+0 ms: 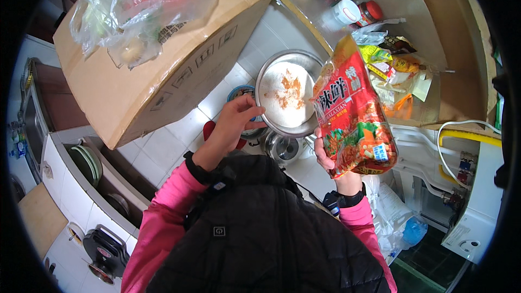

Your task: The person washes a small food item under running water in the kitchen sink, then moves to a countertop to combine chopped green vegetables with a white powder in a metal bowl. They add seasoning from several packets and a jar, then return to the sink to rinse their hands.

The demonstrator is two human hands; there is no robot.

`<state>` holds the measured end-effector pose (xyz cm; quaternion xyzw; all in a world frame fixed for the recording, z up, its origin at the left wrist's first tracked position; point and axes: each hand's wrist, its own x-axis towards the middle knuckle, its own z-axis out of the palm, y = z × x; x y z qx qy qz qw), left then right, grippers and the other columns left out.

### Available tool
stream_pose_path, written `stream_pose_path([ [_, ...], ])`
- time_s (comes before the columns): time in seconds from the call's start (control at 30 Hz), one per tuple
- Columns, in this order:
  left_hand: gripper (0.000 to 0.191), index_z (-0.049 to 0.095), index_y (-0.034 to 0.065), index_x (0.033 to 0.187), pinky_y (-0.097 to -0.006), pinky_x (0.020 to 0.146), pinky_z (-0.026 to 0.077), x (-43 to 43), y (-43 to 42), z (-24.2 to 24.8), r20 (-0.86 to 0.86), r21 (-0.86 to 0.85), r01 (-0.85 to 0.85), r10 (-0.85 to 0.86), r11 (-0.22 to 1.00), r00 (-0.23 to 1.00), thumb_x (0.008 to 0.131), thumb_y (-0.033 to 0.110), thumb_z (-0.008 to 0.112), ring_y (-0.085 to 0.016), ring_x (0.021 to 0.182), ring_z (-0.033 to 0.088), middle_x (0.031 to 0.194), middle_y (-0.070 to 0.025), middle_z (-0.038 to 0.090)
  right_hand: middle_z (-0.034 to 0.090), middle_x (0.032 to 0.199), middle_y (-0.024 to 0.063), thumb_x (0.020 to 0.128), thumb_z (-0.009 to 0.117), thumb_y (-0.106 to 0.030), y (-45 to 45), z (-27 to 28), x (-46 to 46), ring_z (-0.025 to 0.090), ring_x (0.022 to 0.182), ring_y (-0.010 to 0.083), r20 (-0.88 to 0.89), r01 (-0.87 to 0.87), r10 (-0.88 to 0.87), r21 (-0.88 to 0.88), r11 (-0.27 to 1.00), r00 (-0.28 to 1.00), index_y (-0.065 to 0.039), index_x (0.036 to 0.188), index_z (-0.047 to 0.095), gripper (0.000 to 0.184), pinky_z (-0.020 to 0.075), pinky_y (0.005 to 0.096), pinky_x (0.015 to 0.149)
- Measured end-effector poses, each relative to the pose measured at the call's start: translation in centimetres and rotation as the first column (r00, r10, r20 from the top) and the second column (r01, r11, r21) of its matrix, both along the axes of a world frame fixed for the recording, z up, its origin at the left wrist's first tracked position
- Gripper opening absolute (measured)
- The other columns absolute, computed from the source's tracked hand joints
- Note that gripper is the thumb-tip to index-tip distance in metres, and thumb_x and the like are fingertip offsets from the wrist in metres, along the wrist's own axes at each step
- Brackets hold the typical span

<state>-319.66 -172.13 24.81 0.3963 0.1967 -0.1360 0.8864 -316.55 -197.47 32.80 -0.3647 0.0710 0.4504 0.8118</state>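
My left hand (pixel 237 121) has its thumb and fingers at the left rim of a stainless steel bowl (pixel 271 62). White powder (pixel 276 77) fills much of the bowl, with orange-brown powder (pixel 294 88) scattered on top. In my right hand (pixel 323 152) is a large red plastic seasoning packet (pixel 350 101) with a food picture and writing on it. The packet stands tilted at the right side of the bowl and covers part of its rim. Its contents do not show.
A large cardboard box (pixel 110 85) at upper left bears a plastic bag (pixel 142 4) of produce. Bottles, a red-lidded jar (pixel 369 11), a white-lidded container (pixel 346 11) and packets stand on the shelf at upper right. A metal pot (pixel 284 148) sits below the bowl.
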Motion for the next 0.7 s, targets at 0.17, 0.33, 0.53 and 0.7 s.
stream_pose_path([
  [0.17, 0.009, 0.055, 0.0072, 0.081, -0.029, 0.073, 0.057, -0.5, 0.2, 0.5, -0.01, 0.018, 0.001, -0.001, 1.0, 1.0, 0.088, 0.008, 0.061, -0.009, 0.08, 0.059, 0.084, -0.0002, 0.059, 0.047, 0.056, 0.0146, 0.089, 0.036, -0.061, 0.5, 0.9, 0.8, 0.035, 0.031, 0.0153, 0.019, 0.124, -0.123, -0.184, 0.975, 0.992, 0.003, 0.107, 0.043, 0.067, 0.0266, 0.0243, 0.029],
  [0.33, 0.009, 0.055, 0.0073, 0.08, -0.0292, 0.074, 0.056, -0.8, 0.3, 0.6, -0.005, 0.024, -0.006, 0.006, 1.0, 1.0, 0.088, 0.008, 0.06, -0.009, 0.081, 0.059, 0.084, 0.0002, 0.059, 0.048, 0.057, 0.0174, 0.088, 0.037, -0.061, -0.4, 0.5, 1.3, 0.037, 0.032, 0.0165, 0.01, 0.034, -0.034, -0.029, 0.999, 0.999, 0.004, 0.107, 0.043, 0.067, 0.0297, 0.025, 0.03],
  [0.53, 0.008, 0.056, 0.0082, 0.081, -0.0312, 0.075, 0.056, -0.9, 0.2, 0.7, -0.011, 0.033, -0.011, 0.012, 0.999, 1.0, 0.088, 0.008, 0.06, -0.01, 0.084, 0.059, 0.087, 0.0006, 0.059, 0.051, 0.06, 0.0267, 0.088, 0.042, -0.058, -1.5, -0.8, 1.4, 0.049, 0.038, 0.0249, -0.103, 0.012, 0.012, 0.225, 0.974, 0.995, 0.001, 0.115, 0.039, 0.065, 0.0352, 0.0263, 0.033],
  [0.7, 0.007, 0.056, 0.0061, 0.082, -0.032, 0.076, 0.056, -0.8, 0.6, 0.8, 0.001, 0.019, -0.032, 0.032, 0.999, 0.999, 0.088, 0.008, 0.06, -0.012, 0.086, 0.059, 0.089, -0.0019, 0.059, 0.054, 0.066, 0.0299, 0.085, 0.045, -0.063, -1.7, -0.9, 1.2, 0.05, 0.038, 0.0246, -0.089, -0.037, 0.054, 0.185, 0.982, 0.995, 0.003, 0.114, 0.04, 0.072, 0.0372, 0.0265, 0.032],
])
